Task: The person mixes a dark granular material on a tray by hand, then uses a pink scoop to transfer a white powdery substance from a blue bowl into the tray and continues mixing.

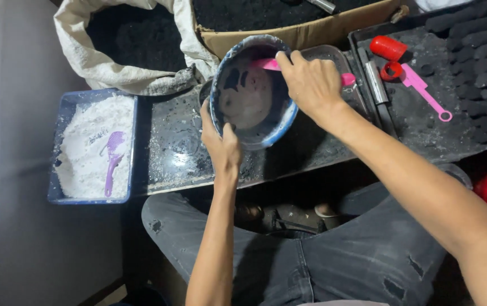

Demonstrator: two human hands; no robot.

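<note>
Centrally, a dark, dust-streaked surface (175, 153) spans the view above the person's lap in grey jeans (340, 255). Behind it, an off-white sack (102, 68) with its mouth rolled open holds black powder, and beside that stands a cardboard box (311, 34) of the same dark material. At the far right, rows of black cylindrical briquettes (481, 62) lie on a black tray (413, 130).

At the left edge of the surface sits a blue rectangular tray (56, 192) filled with white powder, with a purple scoop (113, 158) resting in it.

A round bowl (280, 127) with a blue-and-white rim is tilted toward the camera just above the surface; its inside is smeared with grey-white paste and black patches. The left hand (221, 141) grips the near rim, thumb inside and fingers curled under the wall. The right hand (311, 82) is closed around a pink spoon (266, 63), whose tip reaches into the bowl at the far rim while the handle end shows past the knuckles.

Smaller items lie on the black tray: a metal tube (376, 83), a red cap (388, 47), a red ring (392, 71) and a pink scoop (424, 90) with a looped handle end.
</note>
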